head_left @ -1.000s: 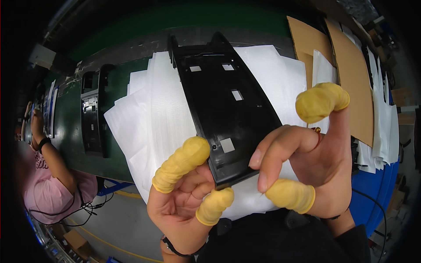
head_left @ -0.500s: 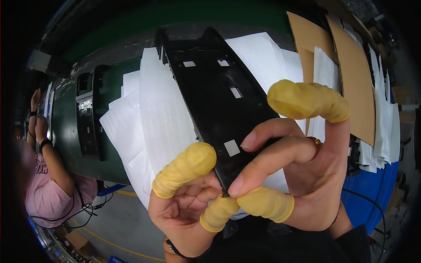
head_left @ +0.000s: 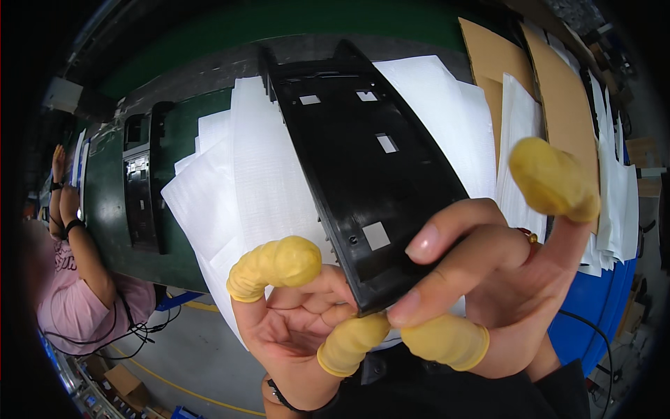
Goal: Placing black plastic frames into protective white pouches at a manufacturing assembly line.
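Note:
A long black plastic panel (head_left: 356,160) with several small square cut-outs slants away from me, its near end between my hands. My left hand (head_left: 293,328), with yellow finger cots on thumb and index finger, supports the near left corner, the thumb pressed at its edge. My right hand (head_left: 495,286) grips the near right corner between a cotted thumb and bare fingers, while its cotted index finger stands raised off the panel. Under the panel spread white foam sheets (head_left: 209,181). The panel hides part of my left fingers.
At left, another black panel (head_left: 142,188) lies on the green work surface (head_left: 105,202). Beyond it a co-worker in a pink shirt (head_left: 84,300) sits with arms on the bench. Cardboard sheets (head_left: 565,105) and more white sheets stand on the right, above a blue bin (head_left: 593,300).
The panel has tilted so that more of its face and near edge shows. My right hand has shifted right with its index finger lifted away; my left index finger has moved off the panel's edge.

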`<state>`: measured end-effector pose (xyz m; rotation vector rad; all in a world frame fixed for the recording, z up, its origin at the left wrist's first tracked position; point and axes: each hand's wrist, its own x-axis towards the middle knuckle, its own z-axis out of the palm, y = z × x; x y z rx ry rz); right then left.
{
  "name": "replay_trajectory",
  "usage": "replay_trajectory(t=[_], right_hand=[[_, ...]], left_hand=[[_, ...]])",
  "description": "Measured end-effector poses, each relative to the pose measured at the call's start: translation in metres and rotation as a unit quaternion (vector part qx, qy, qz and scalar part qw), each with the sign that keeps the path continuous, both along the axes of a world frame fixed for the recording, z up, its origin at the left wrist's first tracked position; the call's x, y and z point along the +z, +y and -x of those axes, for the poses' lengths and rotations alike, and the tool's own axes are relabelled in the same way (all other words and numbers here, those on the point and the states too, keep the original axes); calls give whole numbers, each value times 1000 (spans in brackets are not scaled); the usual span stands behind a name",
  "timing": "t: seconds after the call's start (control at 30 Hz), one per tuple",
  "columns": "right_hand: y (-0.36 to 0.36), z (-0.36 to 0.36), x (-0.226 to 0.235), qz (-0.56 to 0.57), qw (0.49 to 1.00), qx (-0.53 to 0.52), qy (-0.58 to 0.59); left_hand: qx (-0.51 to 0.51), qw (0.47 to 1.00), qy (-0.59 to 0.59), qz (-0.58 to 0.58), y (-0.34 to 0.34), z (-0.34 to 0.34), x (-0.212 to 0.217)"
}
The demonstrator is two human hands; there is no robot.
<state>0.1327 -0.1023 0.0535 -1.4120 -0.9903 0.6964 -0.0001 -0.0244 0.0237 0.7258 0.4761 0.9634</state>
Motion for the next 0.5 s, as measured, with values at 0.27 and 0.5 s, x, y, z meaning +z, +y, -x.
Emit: replay_trajectory(t=[0.27,0.5], right_hand=[[13,5,-16,-225,973,51,-12],[6,1,-9,-196,976,89,-39]], left_hand=[[-51,995,75,35,5,15,-12],[-48,997,23,55,6,13,-10]])
